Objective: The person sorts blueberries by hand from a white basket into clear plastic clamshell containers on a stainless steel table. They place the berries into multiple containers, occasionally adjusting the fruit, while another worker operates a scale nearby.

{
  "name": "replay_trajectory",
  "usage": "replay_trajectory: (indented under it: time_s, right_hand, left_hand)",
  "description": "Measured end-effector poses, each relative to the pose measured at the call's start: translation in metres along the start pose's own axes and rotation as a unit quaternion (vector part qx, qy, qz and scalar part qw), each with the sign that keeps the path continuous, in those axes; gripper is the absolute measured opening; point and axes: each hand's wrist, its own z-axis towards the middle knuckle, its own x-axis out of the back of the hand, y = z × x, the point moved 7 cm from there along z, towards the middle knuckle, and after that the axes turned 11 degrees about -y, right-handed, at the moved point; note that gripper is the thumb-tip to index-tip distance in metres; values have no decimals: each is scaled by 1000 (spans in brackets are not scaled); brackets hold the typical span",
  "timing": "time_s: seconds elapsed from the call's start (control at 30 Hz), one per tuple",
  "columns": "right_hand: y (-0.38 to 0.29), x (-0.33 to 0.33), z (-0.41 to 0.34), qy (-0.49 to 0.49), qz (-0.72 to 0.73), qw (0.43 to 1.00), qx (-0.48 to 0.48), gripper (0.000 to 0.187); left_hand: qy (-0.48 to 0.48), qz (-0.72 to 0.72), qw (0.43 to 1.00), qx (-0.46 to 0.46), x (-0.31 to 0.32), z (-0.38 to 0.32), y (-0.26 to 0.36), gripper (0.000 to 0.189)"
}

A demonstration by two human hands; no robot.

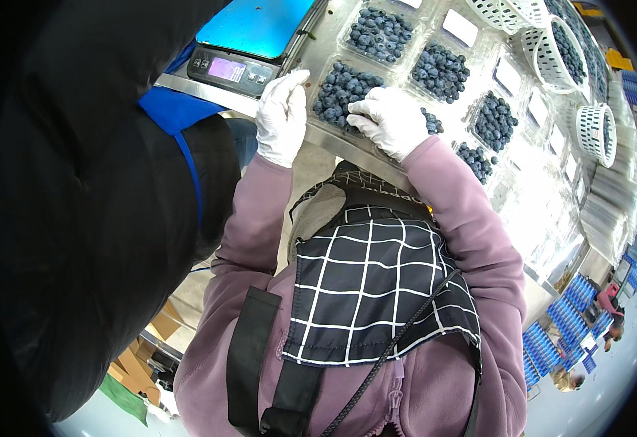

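Both hands wear white gloves. My left hand [282,117] is raised at the metal table's near edge, beside the clamshell of blueberries [337,95]; its fingers are held together and nothing shows in them. My right hand [389,120] rests over the same clamshell's right side, fingertips bent down onto the berries; whether it pinches one cannot be seen. Further clear plastic clamshells of blueberries [381,35] [440,71] [493,121] stand beyond and to the right. A digital kitchen scale [253,27] with a blue platform lies left of my left hand.
A person in a black coat [94,180] stands close on the left. White perforated baskets [539,60] [586,134] holding blueberries stand at the far right. Stacked clear plastic packaging [605,213] lines the table's right side. The metal table edge [346,145] runs just below my hands.
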Motion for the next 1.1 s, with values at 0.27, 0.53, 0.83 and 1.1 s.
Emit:
replay_trajectory:
  time_s: [0.27,0.53,0.83,1.1]
  right_hand:
    - [1,-7,4,-29,-16,999,-24,8]
    - [19,-10,2,-59,70,990,-104,17]
    - [0,-11,8,-46,-42,997,-38,11]
    - [42,-17,-4,-36,237,955,-173,25]
  left_hand:
    - [18,39,999,-6,5,-11,25,21]
    - [22,-30,999,10,1,-19,10,21]
    - [14,-17,1000,-3,1,-26,17,22]
    - [-39,-253,955,152,-13,-29,32,26]
